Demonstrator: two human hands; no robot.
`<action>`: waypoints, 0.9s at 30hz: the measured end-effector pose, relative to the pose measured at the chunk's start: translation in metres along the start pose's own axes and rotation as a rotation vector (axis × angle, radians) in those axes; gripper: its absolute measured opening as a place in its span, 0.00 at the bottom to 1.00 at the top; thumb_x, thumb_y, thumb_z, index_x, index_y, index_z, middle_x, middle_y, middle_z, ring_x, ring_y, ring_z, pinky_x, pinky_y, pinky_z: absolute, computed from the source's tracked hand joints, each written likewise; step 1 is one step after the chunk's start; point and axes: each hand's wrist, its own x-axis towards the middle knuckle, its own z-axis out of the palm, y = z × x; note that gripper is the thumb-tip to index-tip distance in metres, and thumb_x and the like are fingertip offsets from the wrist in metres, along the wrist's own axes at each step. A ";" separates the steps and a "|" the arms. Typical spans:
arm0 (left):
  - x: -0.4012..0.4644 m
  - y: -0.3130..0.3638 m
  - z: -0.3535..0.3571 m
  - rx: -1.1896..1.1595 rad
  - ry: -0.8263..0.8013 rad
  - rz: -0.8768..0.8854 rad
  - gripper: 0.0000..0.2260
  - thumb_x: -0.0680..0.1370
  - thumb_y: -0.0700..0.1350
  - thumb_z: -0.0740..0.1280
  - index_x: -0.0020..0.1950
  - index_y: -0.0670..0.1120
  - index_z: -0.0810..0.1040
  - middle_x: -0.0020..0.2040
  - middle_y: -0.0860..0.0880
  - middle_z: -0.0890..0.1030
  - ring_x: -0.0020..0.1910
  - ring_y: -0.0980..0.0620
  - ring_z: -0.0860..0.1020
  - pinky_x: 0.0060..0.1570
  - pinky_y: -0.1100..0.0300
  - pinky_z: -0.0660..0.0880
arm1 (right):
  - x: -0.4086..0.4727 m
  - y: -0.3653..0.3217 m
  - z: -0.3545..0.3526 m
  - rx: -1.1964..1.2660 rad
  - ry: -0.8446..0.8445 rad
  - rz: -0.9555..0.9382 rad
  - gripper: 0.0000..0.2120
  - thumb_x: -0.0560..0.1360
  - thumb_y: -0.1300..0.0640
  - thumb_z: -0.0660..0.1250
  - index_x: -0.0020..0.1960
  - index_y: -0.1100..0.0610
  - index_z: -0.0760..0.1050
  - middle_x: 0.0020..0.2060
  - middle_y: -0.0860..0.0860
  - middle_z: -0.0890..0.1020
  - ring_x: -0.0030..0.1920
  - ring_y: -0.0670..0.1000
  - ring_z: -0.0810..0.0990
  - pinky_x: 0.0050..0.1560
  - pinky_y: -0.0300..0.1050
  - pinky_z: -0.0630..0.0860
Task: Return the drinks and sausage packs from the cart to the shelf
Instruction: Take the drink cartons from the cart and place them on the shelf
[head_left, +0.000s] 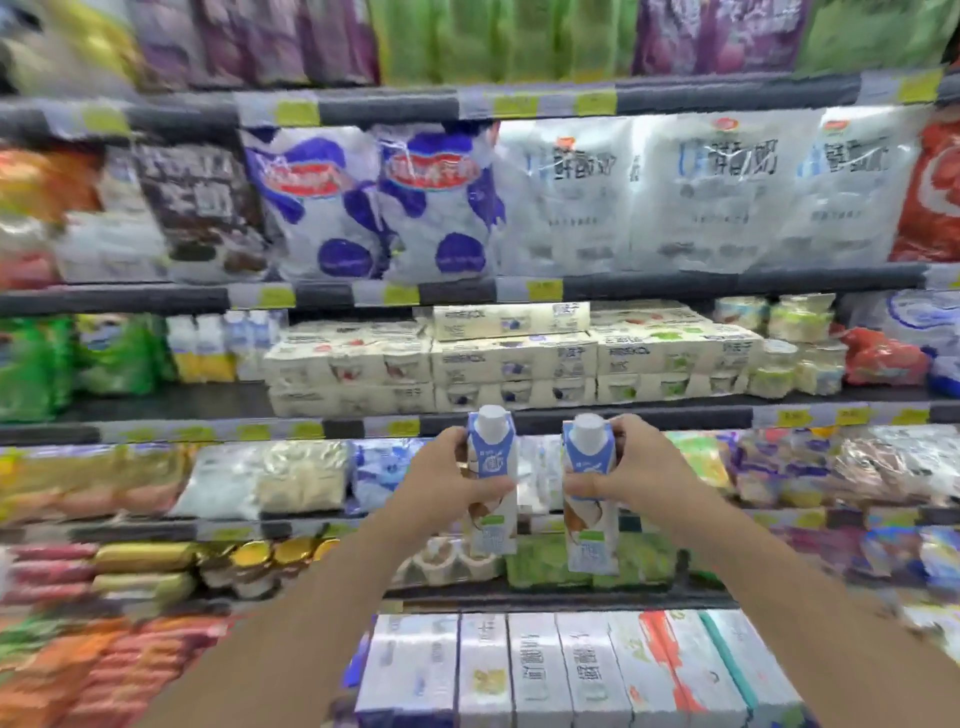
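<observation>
I hold two tall blue-and-white drink cartons with white caps upright in front of the shelf unit. My left hand (441, 480) grips the left drink carton (492, 525) around its upper half. My right hand (631, 475) grips the right drink carton (592, 535) the same way. Both cartons hang in the air before the shelf edge (571, 418) that runs under the stacked yogurt packs. Sausage packs (140, 558) lie on the lower shelves at the left. The cart is out of view.
Rows of white yogurt multipacks (431, 358) fill the shelf just above the cartons. Large milk-powder bags (374, 202) stand one shelf higher. White drink boxes (561, 670) line the bottom shelf below my arms. The picture is blurred by motion.
</observation>
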 end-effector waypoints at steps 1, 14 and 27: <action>-0.006 -0.009 -0.033 0.009 0.040 -0.009 0.20 0.68 0.44 0.79 0.57 0.47 0.77 0.50 0.48 0.83 0.42 0.50 0.83 0.38 0.56 0.81 | 0.009 -0.018 0.028 0.008 -0.031 -0.015 0.28 0.62 0.49 0.83 0.55 0.54 0.72 0.47 0.48 0.80 0.46 0.47 0.80 0.42 0.44 0.76; -0.073 -0.122 -0.349 0.064 0.391 -0.108 0.19 0.69 0.45 0.79 0.56 0.50 0.78 0.49 0.50 0.83 0.46 0.49 0.83 0.42 0.54 0.81 | 0.070 -0.235 0.322 0.034 -0.264 -0.261 0.18 0.66 0.54 0.81 0.50 0.57 0.79 0.46 0.54 0.84 0.48 0.53 0.83 0.52 0.54 0.78; -0.002 -0.155 -0.423 0.030 0.491 -0.141 0.20 0.69 0.42 0.78 0.58 0.49 0.77 0.50 0.51 0.83 0.46 0.49 0.83 0.44 0.52 0.80 | 0.170 -0.271 0.413 0.076 -0.342 -0.294 0.30 0.58 0.46 0.83 0.54 0.54 0.75 0.48 0.51 0.83 0.48 0.51 0.84 0.51 0.57 0.82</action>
